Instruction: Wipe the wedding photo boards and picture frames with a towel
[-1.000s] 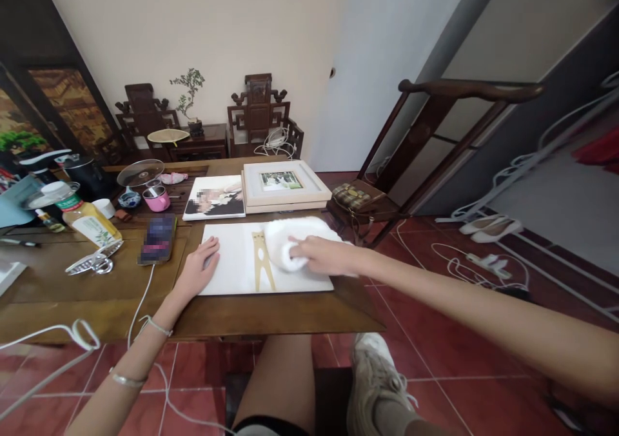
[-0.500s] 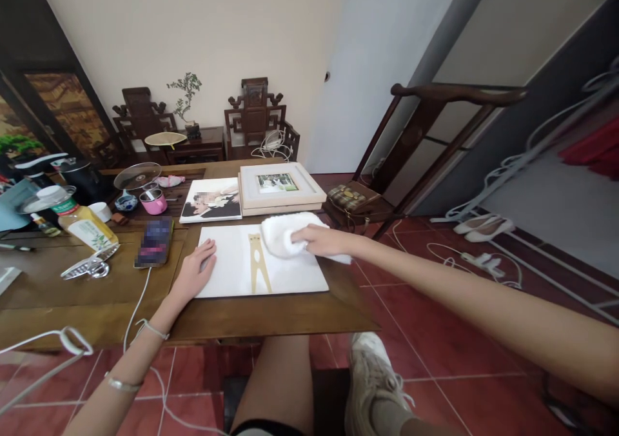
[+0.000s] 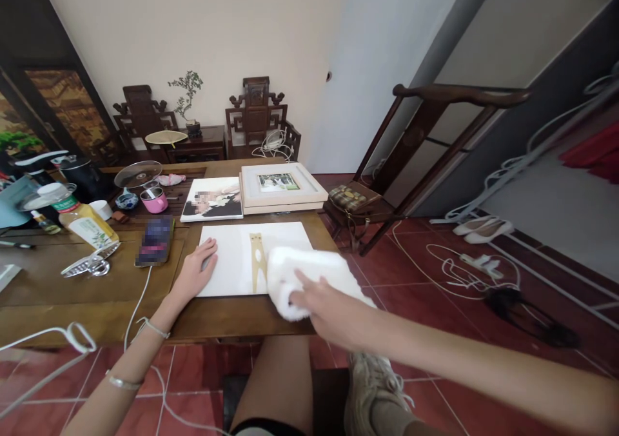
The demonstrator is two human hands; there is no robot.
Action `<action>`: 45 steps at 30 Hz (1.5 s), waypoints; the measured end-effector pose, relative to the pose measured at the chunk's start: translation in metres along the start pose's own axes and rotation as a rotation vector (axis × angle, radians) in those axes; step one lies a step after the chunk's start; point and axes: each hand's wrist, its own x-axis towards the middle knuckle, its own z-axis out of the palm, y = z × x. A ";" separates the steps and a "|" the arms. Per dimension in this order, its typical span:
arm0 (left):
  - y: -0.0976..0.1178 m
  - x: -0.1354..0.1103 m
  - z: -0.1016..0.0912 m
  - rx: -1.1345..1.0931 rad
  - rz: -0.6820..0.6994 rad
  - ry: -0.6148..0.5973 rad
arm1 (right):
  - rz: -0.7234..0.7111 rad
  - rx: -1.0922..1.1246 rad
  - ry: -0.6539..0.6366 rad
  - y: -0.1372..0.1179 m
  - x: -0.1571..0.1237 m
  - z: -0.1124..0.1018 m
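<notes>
A white board or album (image 3: 227,258) with a tan A-shaped figure (image 3: 257,255) on its face lies flat near the table's front edge. My left hand (image 3: 197,267) rests on its left edge, fingers stretched out and holding nothing. In my right hand (image 3: 323,302) is a fluffy white cloth (image 3: 309,265), pressed over the right part of the board and hanging past its front and right edges. The cloth hides the board's right side and part of the figure's right leg.
Behind the board lie a photo album (image 3: 213,198) and a framed box (image 3: 285,197). On the left are a phone (image 3: 155,239), a hair claw (image 3: 91,260), a bottle (image 3: 86,220) and a pink cup (image 3: 153,199). A wooden chair (image 3: 420,120) with a plaid bag (image 3: 355,197) stands right.
My right hand has swept the cloth toward me, from the board's upper right to its front right corner. My left hand has stayed in place on the left edge.
</notes>
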 end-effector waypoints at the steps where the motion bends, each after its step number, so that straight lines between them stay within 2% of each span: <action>1: 0.000 0.000 0.000 0.001 0.001 0.003 | 0.005 0.003 -0.040 -0.009 -0.007 0.000; 4: 0.001 0.000 0.000 0.005 0.002 0.009 | -0.025 0.043 -0.050 -0.013 -0.014 -0.006; 7: 0.001 0.000 0.000 0.005 0.003 0.005 | -0.124 0.104 0.028 0.006 -0.001 -0.018; 12: 0.000 0.000 0.000 -0.006 -0.004 0.016 | -0.195 0.035 0.155 0.046 0.045 -0.034; 17: 0.001 0.000 -0.001 -0.004 -0.004 0.005 | -0.126 -0.025 0.272 0.065 0.096 -0.040; 19: 0.001 0.000 -0.001 -0.002 -0.012 0.002 | -0.082 -0.033 0.315 0.060 0.105 -0.035; 22: 0.002 0.000 -0.001 0.003 -0.017 0.003 | -0.095 -0.053 0.322 0.036 0.099 -0.014; 26: 0.002 0.000 -0.001 0.016 -0.004 0.005 | -0.304 -0.157 0.275 -0.008 0.066 0.020; 28: 0.003 0.000 -0.001 0.019 -0.003 0.004 | -0.389 -0.193 0.250 -0.021 0.053 0.026; 30: 0.003 0.000 -0.001 0.019 -0.006 0.001 | -0.414 -0.187 0.220 -0.023 0.049 0.021; 32: 0.002 0.000 -0.001 0.016 -0.008 -0.001 | -0.368 -0.153 0.212 -0.017 0.056 0.010; 39: 0.001 0.000 -0.001 0.012 -0.007 -0.003 | -0.135 -0.120 0.307 0.020 0.119 -0.031; 42: 0.001 0.001 -0.001 0.004 -0.006 0.000 | -0.096 -0.133 0.301 0.017 0.134 -0.038; 45: 0.001 0.000 -0.001 0.004 -0.007 0.001 | -0.100 -0.176 0.278 -0.002 0.130 -0.030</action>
